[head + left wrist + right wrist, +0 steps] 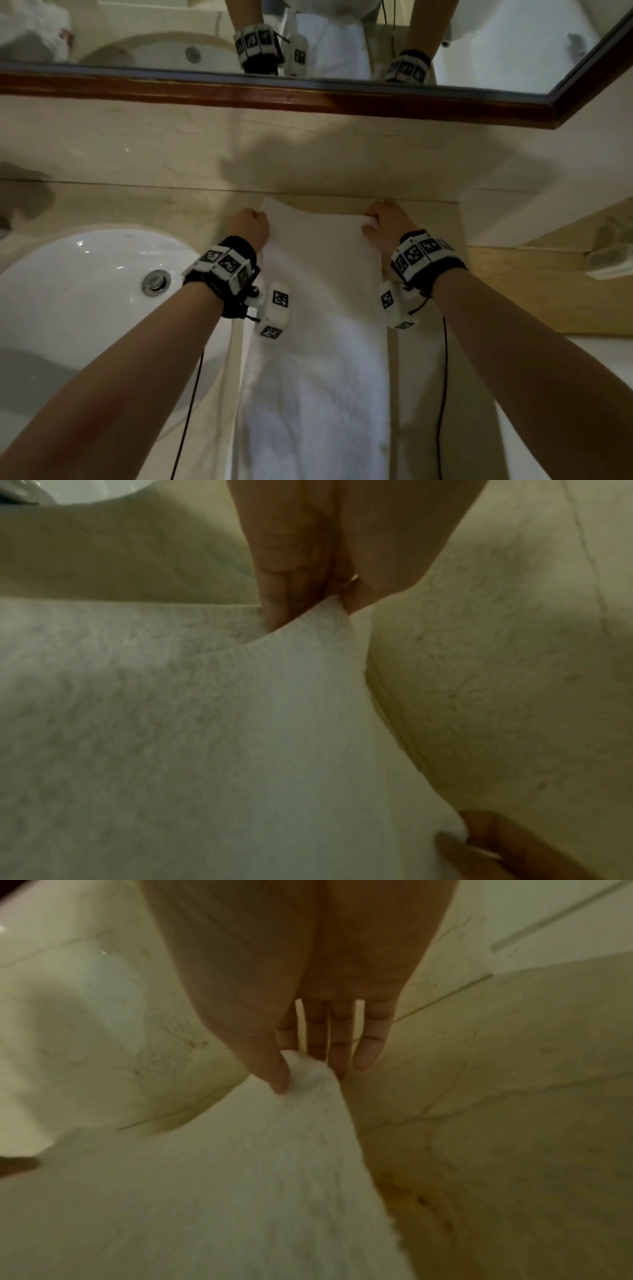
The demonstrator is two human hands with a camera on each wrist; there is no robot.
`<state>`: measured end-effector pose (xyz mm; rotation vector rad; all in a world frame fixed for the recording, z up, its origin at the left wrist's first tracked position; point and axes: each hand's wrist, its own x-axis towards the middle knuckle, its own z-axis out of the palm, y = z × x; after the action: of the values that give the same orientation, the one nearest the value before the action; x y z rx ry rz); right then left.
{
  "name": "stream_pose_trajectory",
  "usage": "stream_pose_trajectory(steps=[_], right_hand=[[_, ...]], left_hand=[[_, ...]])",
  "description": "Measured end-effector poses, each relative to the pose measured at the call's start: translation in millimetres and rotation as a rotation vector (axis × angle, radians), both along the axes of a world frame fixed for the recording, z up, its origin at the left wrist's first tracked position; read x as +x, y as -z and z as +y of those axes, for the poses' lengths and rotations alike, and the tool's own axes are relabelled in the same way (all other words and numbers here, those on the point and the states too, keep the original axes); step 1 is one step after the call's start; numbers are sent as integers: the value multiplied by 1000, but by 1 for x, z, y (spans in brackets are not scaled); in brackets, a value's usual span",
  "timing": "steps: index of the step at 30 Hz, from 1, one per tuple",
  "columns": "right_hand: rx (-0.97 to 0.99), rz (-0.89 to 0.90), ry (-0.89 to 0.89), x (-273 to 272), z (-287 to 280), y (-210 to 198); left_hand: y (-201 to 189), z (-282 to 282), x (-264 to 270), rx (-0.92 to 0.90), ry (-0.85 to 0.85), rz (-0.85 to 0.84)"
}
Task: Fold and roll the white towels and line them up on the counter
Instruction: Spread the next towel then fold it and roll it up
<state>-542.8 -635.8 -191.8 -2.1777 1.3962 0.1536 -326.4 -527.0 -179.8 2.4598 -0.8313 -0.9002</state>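
Head view: white towel (318,308) lies as a long strip on the beige counter (120,205), running from the back wall toward the person and hanging over the near edge. Sink (78,291) just left of it; the towel's left edge is close to the sink rim. Mirror (308,34) above with a dark wood frame, reflecting both wrists and the towel.

Left hand (249,228) at the towel's far-left corner, fingers curled. Left wrist view confirms: fingers (274,599) and thumb pinch the corner, top layer lifted slightly off the layer under it.

Right hand (387,222) at the far-right corner. Right wrist view: thumb (270,1069) pinches a small bunch of towel edge against the index finger; the other fingers (371,1042) extend fairly straight toward the counter.

Both hands sit near the wall, roughly level with each other, the towel's width between them. Far edge is uneven: left corner reaches closer to the wall than the right.

Wrist views are dim and blurred; texture detail is poor.
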Motion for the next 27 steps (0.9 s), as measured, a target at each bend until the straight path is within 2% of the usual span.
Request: stream_pose_trajectory(steps=[4,5,7,10,14,17,19,21,27], right_hand=[[-47,-68,109,7,4,2],[-50,-88,149,8,5,3],[-59,-153,226,9,4,6],[-62,-170,279,11,3,5],[28,51,223,13,0,4],[83,124,256,14,-3,3],[92,134,238,17,-5,-2],[96,128,233,22,-5,-6],[-15,-92,228,26,7,2]], left_hand=[[4,7,-5,62,68,-193],[5,9,-7,47,76,-185],[8,12,-8,-1,53,-43],[7,19,-6,41,21,182],[4,32,-4,59,-15,302],[2,41,-8,53,-30,356],[0,45,-12,79,-2,317],[1,49,-13,116,7,207],[6,67,-13,261,41,-42]])
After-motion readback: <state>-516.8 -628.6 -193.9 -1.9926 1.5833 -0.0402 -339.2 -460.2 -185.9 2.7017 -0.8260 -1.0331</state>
